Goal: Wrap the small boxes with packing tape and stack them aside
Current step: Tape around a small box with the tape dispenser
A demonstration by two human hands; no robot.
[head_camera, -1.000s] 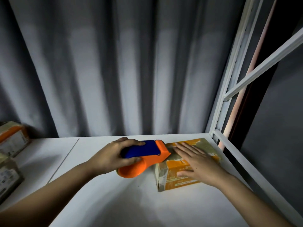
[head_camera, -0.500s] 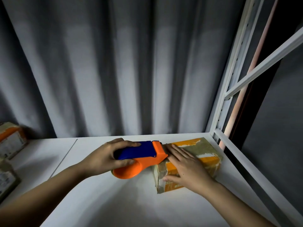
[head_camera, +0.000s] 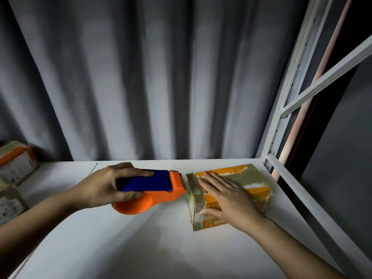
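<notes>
A small orange and brown box (head_camera: pixel 253 184), partly covered in tape, lies on the white shelf (head_camera: pixel 120 248) at the right. My right hand (head_camera: pixel 227 198) presses flat on its top, fingers straight and thumb down its front side. My left hand (head_camera: pixel 108 186) grips an orange and blue tape dispenser (head_camera: pixel 153 190) just left of the box. The dispenser's front end stands a small gap away from the box's left edge.
Two more small boxes sit at the far left, one (head_camera: pixel 16 162) at the back and one (head_camera: pixel 10 202) nearer. A grey curtain (head_camera: pixel 141 77) hangs behind the shelf. White metal rack posts and rails (head_camera: pixel 281 117) border the right side.
The dispenser has pulled left, away from the box's edge it was touching. My right hand slid a little toward the box's left end and stays flat on top.
</notes>
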